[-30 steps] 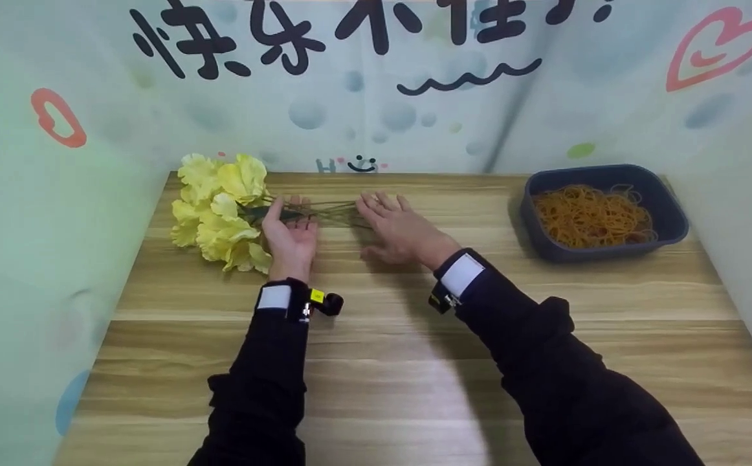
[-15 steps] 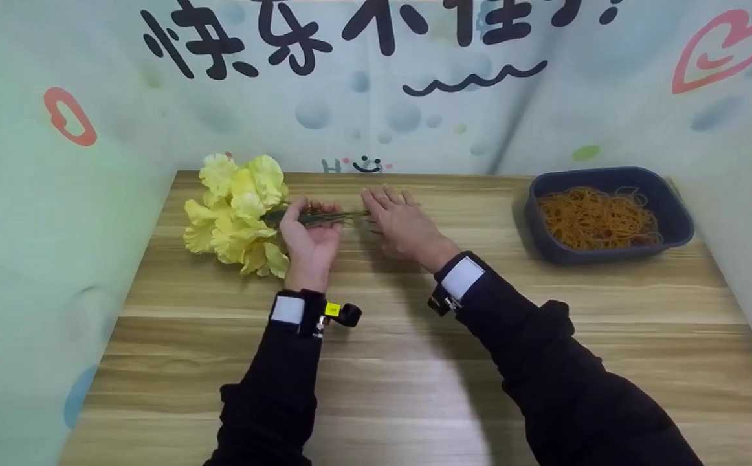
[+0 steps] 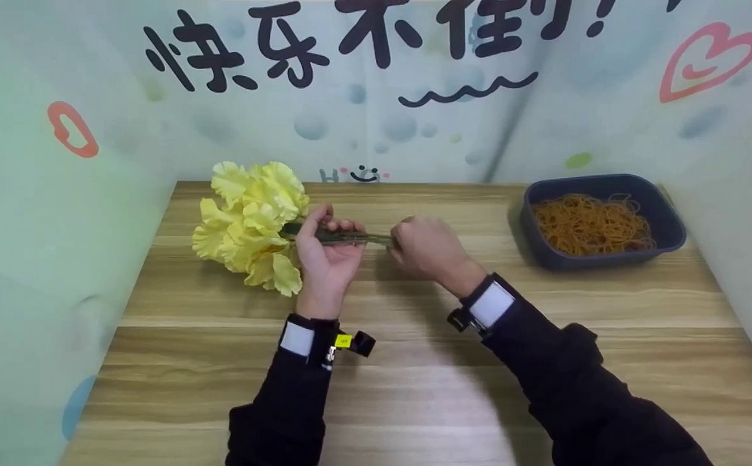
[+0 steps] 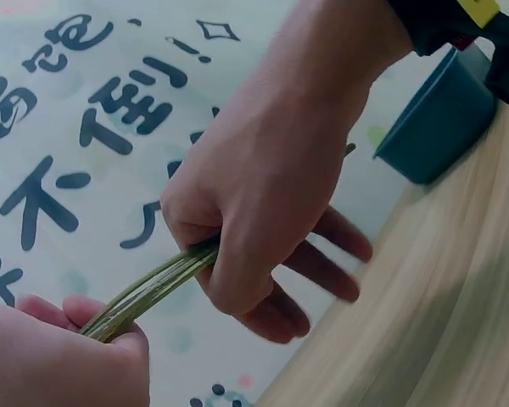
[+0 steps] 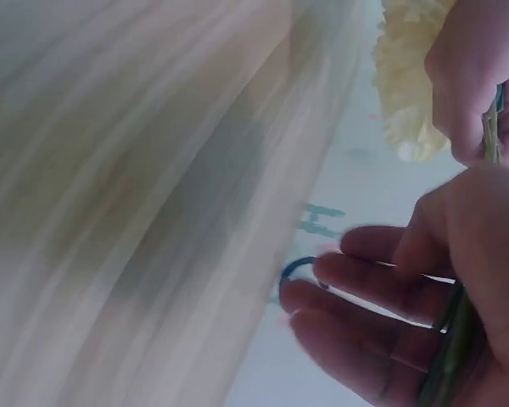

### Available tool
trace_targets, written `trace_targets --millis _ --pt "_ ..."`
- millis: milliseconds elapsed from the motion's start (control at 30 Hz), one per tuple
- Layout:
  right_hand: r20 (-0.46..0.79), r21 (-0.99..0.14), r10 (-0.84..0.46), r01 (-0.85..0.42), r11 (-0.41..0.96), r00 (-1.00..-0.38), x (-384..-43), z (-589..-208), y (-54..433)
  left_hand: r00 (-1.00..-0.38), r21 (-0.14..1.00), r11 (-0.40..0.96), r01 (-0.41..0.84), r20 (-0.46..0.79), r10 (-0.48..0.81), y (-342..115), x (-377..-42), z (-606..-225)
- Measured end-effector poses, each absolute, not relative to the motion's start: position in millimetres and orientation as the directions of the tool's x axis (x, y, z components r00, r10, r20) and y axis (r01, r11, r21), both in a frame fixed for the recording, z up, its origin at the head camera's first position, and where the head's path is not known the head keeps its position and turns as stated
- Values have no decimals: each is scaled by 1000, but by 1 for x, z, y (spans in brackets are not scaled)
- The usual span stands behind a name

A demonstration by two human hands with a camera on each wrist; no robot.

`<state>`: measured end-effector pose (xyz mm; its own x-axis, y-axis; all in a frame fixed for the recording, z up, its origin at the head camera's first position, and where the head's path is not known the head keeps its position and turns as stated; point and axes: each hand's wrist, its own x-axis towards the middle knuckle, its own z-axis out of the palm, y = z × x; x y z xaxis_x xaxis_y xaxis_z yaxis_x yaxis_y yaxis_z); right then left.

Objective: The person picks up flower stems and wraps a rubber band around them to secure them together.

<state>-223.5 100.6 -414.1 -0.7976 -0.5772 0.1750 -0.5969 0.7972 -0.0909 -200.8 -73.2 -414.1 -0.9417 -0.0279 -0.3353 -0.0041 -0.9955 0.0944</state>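
A bunch of yellow flowers (image 3: 250, 226), which look artificial, points left in the head view. Its thin green stems (image 4: 157, 292) run together in a tight bundle. My left hand (image 3: 329, 262), palm up, grips the stems just below the blooms. Closer to the stem ends, my right hand (image 3: 431, 249) pinches the bundle between thumb and index finger. In the right wrist view, the other fingers (image 5: 365, 284) of that hand are spread and loosely bent. The bunch appears raised a little off the wooden table (image 3: 415, 388).
A dark blue rectangular container (image 3: 599, 261) stands at the table's back right, holding many orange-brown rubber bands (image 3: 593, 223). Behind the table rises a pale printed backdrop (image 3: 363, 123) with black characters. Similar panels flank both sides.
The spread stems have been gathered into a narrow bundle. My left hand has moved right with the flowers. My right hand has gone from lying flat over the stem ends to pinching them.
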Motion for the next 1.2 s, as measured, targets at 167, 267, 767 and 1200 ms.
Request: trace_targets --millis 167,267,767,1200 --pt "197 -37 -596 -613 789 -779 -203 -413 118 -942 77 -997 -26 -335 -1 -63 -191 -414" --pt "181 -30 -603 -617 786 -777 -191 -415 127 -944 88 -995 -40 -331 9 -55 -188 -414" --pt "322 68 -634 -651 756 -703 -138 -433 153 -969 184 -979 -94 -241 47 -33 -162 -415" --pt "330 -100 -567 -626 774 -754 -132 -407 167 -992 202 -979 3 -125 -29 -12 -162 -385"
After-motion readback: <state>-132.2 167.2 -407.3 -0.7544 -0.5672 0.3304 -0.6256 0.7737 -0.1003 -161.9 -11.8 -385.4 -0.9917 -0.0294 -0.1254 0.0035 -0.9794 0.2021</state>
